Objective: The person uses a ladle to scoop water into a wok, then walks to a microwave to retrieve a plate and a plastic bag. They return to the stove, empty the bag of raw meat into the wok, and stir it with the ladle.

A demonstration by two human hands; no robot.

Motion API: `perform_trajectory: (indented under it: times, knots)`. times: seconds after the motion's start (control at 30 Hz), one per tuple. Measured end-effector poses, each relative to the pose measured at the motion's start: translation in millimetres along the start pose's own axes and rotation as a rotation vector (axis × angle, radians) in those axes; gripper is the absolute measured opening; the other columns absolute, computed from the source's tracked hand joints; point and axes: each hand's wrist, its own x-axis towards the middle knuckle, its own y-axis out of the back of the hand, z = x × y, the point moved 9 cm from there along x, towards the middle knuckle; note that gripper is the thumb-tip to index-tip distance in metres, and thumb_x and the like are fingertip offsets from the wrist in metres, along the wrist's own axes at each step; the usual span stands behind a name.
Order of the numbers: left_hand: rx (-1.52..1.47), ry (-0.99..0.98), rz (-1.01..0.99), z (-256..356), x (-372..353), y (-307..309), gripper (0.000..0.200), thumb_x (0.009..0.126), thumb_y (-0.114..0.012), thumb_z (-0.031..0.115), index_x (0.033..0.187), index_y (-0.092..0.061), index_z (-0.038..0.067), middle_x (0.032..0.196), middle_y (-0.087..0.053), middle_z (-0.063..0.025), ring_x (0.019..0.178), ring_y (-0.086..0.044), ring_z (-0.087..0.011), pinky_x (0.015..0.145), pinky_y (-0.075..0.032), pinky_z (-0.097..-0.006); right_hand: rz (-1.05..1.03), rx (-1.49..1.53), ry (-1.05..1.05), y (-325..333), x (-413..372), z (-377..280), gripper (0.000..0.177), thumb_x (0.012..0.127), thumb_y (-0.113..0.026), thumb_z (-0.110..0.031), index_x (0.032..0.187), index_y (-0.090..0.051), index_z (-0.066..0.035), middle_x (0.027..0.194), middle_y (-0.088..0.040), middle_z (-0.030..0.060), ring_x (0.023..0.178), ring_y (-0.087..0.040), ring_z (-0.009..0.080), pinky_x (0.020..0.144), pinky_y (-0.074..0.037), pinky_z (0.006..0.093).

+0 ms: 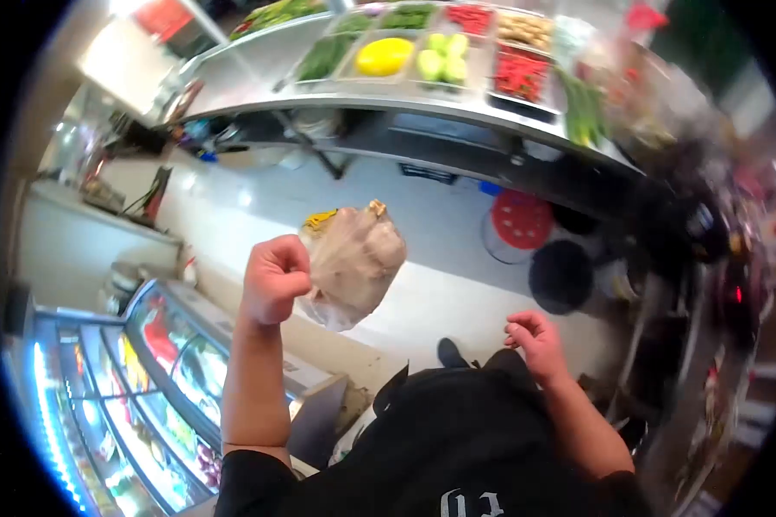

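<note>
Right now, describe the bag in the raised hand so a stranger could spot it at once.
Below the curved steel counter, the left hand is a raised fist. It grips the clear crumpled plastic bag of pale lumpy contents with a yellow patch on top. It alone hangs in mid-air; the right hand is empty.

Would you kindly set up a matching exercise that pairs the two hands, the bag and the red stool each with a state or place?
1. left hand
2. right hand
3. bag
4. red stool

A. on the floor by the counter
B. clenched in a fist
C. loosely curled, holding nothing
D. held up in the air

Pairs: 1-B, 2-C, 3-D, 4-A.
</note>
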Motion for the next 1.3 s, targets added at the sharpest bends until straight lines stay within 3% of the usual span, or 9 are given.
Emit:
perform_trajectory:
  times: [0.27, 0.53, 0.6, 0.77, 0.83, 0.93, 1.0, 1.13, 1.3]
  knots:
    - [-0.048, -0.041, 0.512, -16, 12, 286, 0.017, 0.052, -0.052, -0.008, 0.062, -0.048, 0.007, 0.059, -0.045, 0.0016, 0.055, -0.039, -0.0076, 0.051, -0.027, -0.0223, -0.218, 0.006, -0.024, -185, 212, -77, 0.011, 0.088, -0.060, -0.007, 0.098, -0.061, -0.001, 0.079, -0.064, 0.0051, 0.066, -0.059, 0.0116, 0.064, -0.048, 0.0248]
    - [-0.015, 0.083, 0.931, -38, -6, 493, 0.014, 0.057, -0.052, -0.006, 0.064, -0.048, 0.006, 0.060, -0.049, -0.0022, 0.054, -0.043, -0.0095, 0.050, -0.031, -0.0224, -0.551, -0.167, -0.218, -453, 403, -157, 0.011, 0.087, -0.064, -0.009, 0.093, -0.061, -0.001, 0.082, -0.062, 0.0052, 0.071, -0.059, 0.0126, 0.066, -0.047, 0.0254]
    - [0.079, 0.120, 1.004, -44, -1, 545, 0.013, 0.058, -0.050, -0.006, 0.063, -0.047, 0.006, 0.060, -0.048, -0.0013, 0.053, -0.042, -0.0081, 0.050, -0.029, -0.0220, -0.753, -0.264, -0.114, -540, 443, -188, 0.012, 0.088, -0.062, -0.010, 0.095, -0.061, -0.001, 0.083, -0.063, 0.0047, 0.071, -0.059, 0.0121, 0.066, -0.047, 0.0254]
    - [0.113, 0.150, 1.116, -74, 21, 629, 0.012, 0.058, -0.051, -0.005, 0.061, -0.046, 0.006, 0.058, -0.047, 0.0015, 0.051, -0.038, -0.0050, 0.048, -0.027, -0.0215, -0.936, -0.352, -0.105, -698, 508, -210, 0.016, 0.090, -0.061, -0.013, 0.100, -0.061, 0.000, 0.086, -0.063, 0.0045, 0.073, -0.060, 0.0123, 0.070, -0.048, 0.0250]
    - [0.163, 0.310, 1.167, -102, 38, 687, 0.012, 0.058, -0.052, -0.004, 0.059, -0.047, 0.006, 0.058, -0.048, 0.0015, 0.051, -0.039, -0.0051, 0.049, -0.028, -0.0216, -0.949, -0.375, -0.104, -774, 542, -213, 0.016, 0.090, -0.061, -0.013, 0.100, -0.061, 0.000, 0.086, -0.063, 0.0047, 0.072, -0.060, 0.0123, 0.069, -0.048, 0.0252]
    - [0.375, 0.420, 1.006, -133, 70, 758, 0.010, 0.062, -0.059, -0.003, 0.062, -0.053, 0.005, 0.057, -0.048, 0.0031, 0.054, -0.043, -0.0038, 0.049, -0.031, -0.0212, -0.909, -0.400, -0.135, -862, 591, -220, 0.016, 0.091, -0.061, -0.013, 0.100, -0.061, 0.000, 0.085, -0.063, 0.0053, 0.071, -0.059, 0.0123, 0.067, -0.048, 0.0257]
    - [0.235, 0.521, 0.998, -165, 88, 812, 0.009, 0.065, -0.060, -0.003, 0.064, -0.055, 0.004, 0.059, -0.050, 0.0038, 0.056, -0.044, -0.0031, 0.049, -0.032, -0.0209, -0.878, -0.430, -0.168, -915, 622, -229, 0.016, 0.091, -0.061, -0.013, 0.100, -0.060, 0.000, 0.085, -0.063, 0.0057, 0.071, -0.059, 0.0122, 0.067, -0.048, 0.0261]
    - [0.125, 0.538, 1.028, -188, 141, 942, 0.010, 0.067, -0.059, -0.006, 0.066, -0.055, 0.003, 0.061, -0.051, 0.0041, 0.055, -0.043, -0.0026, 0.050, -0.032, -0.0199, -0.782, -0.424, -0.285, -1029, 688, -251, 0.016, 0.091, -0.061, -0.013, 0.099, -0.060, 0.000, 0.082, -0.062, 0.0063, 0.068, -0.057, 0.0119, 0.064, -0.048, 0.0262]
    - [0.218, 0.414, 1.175, -210, 202, 1130, 0.013, 0.067, -0.059, -0.007, 0.068, -0.054, 0.005, 0.063, -0.053, 0.0032, 0.055, -0.044, -0.0018, 0.050, -0.032, -0.0178, -0.796, -0.473, -0.176, -1198, 791, -277, 0.012, 0.092, -0.057, -0.011, 0.101, -0.061, -0.003, 0.081, -0.063, 0.0047, 0.066, -0.059, 0.0105, 0.063, -0.048, 0.0245]
